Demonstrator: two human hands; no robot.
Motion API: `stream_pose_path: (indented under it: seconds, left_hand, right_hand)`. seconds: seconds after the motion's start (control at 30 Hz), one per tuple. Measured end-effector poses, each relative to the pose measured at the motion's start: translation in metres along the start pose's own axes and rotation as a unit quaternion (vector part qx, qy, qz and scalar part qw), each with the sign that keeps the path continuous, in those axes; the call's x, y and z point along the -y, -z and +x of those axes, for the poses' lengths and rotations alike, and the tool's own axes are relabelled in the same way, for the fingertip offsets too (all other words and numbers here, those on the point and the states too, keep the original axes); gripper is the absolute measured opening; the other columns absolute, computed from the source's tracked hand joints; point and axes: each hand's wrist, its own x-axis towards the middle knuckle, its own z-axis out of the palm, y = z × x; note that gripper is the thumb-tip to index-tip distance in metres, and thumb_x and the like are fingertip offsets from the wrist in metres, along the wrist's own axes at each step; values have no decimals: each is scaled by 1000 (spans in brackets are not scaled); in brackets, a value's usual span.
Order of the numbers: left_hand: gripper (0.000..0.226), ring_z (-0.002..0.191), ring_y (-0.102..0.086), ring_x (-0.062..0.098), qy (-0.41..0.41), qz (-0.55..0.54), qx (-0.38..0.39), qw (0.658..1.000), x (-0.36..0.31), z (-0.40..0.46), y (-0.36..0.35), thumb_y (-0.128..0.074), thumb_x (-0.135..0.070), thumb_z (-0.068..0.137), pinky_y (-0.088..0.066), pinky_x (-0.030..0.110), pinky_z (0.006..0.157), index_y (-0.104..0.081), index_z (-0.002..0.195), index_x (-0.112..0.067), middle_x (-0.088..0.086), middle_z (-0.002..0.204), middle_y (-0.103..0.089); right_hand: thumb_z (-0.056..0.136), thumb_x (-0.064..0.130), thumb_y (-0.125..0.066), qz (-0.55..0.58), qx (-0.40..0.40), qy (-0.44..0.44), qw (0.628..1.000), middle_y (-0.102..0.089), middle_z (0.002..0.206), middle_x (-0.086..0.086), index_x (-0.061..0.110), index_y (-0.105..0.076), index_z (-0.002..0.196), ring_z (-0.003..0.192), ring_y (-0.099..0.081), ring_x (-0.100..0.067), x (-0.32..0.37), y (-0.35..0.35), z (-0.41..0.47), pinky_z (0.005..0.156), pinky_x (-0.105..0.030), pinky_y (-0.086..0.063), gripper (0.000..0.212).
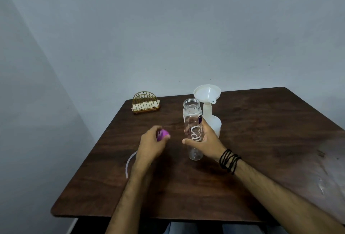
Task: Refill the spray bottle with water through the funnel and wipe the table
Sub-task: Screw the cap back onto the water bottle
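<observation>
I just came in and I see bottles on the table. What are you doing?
A person is getting ready to refill a spray bottle. The white funnel already sits in its neck. The right hand grips a clear water bottle standing open on the brown table, and the left hand holds its purple cap. No water is being poured yet.

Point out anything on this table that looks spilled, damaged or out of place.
A thin clear tube lies loose on the table by the left hand, likely the sprayer's dip tube. Pale smears mark the right edge. The funnel sits tilted in the spray bottle.
</observation>
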Motion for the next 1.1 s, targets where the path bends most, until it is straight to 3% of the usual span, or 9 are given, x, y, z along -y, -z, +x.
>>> stream_pose_path:
  seconds: [0.13, 0.23, 0.33, 0.47, 0.63, 0.73, 0.83, 0.97, 1.1]
  left_hand:
    - [37, 81, -66, 3, -101, -207, -66, 971, -31, 5, 32, -66, -45, 89, -50, 24, 72, -69, 116, -19, -5, 93, -72]
    - [25, 77, -64, -6, -174, -264, -41, 948, -59, 4, 48, -63, -33, 94, -48, 11, 68, -69, 114, -19, -6, 95, -72]
    - [38, 83, -66, -7, -222, -204, 2, 953, -74, 6, 52, -66, -39, 91, -48, 10, 73, -66, 122, -18, -8, 101, -72]
    - [48, 94, -61, -5, -250, -85, -31, 964, -82, 13, 52, -69, -49, 86, -46, 7, 76, -66, 126, -23, -7, 111, -67]
    - [52, 93, -58, 9, -269, 82, -47, 958, -90, 15, 52, -69, -59, 83, -52, 31, 81, -66, 126, -29, -5, 104, -60]
    - [54, 98, -60, 9, -292, 94, -25, 951, -90, 19, 55, -72, -55, 82, -53, 34, 86, -66, 129, -29, -7, 108, -64]
    - [57, 107, -66, 8, -267, -106, 79, 954, -82, 24, 53, -80, -25, 84, -56, 30, 95, -59, 137, -22, -4, 123, -68]
    - [53, 98, -70, 15, -181, -455, 98, 867, -59, 26, 36, -72, -1, 78, -57, 26, 80, -47, 124, -10, 6, 115, -67]
    - [50, 102, -68, 15, -178, -493, 58, 850, -48, 21, 23, -68, -13, 84, -55, 27, 84, -48, 129, -10, 3, 109, -69]
  right_hand:
    - [75, 15, -85, 2, 16, -11, 1000, -68, 112, 11, 28, -43, 137, 106, -66, -4, 4, -12, 8, 101, -34, -53, 76]
    - [74, 24, -84, -7, 21, -12, 1000, -66, 119, 11, 32, -38, 143, 111, -64, -4, 6, -22, 15, 104, -37, -51, 84]
    - [74, 27, -84, -12, 18, -7, 1000, -62, 131, 12, 40, -33, 144, 120, -60, -4, 6, -30, 20, 108, -37, -48, 87]
    - [76, 25, -83, -12, 19, 1, 1000, -57, 137, 12, 51, -29, 139, 124, -57, -3, 9, -35, 23, 109, -36, -46, 87]
    - [77, 24, -83, -13, 32, 4, 999, -57, 136, 9, 50, -31, 136, 124, -57, -4, 11, -34, 26, 109, -38, -47, 83]
    - [77, 23, -83, -11, 27, 8, 1000, -58, 132, 14, 62, -28, 129, 121, -57, -1, 9, -33, 24, 107, -32, -48, 85]
    - [76, 23, -83, -8, 17, 10, 1000, -57, 134, 15, 67, -25, 129, 122, -57, 0, 8, -33, 23, 106, -27, -47, 90]
    - [76, 20, -84, 5, 20, 3, 1000, -61, 131, 11, 49, -30, 138, 120, -59, -2, 6, -34, 24, 105, -28, -47, 87]
    - [77, 16, -83, 2, 16, 10, 1000, -60, 129, 11, 56, -31, 130, 117, -59, 1, 6, -35, 25, 102, -24, -47, 84]
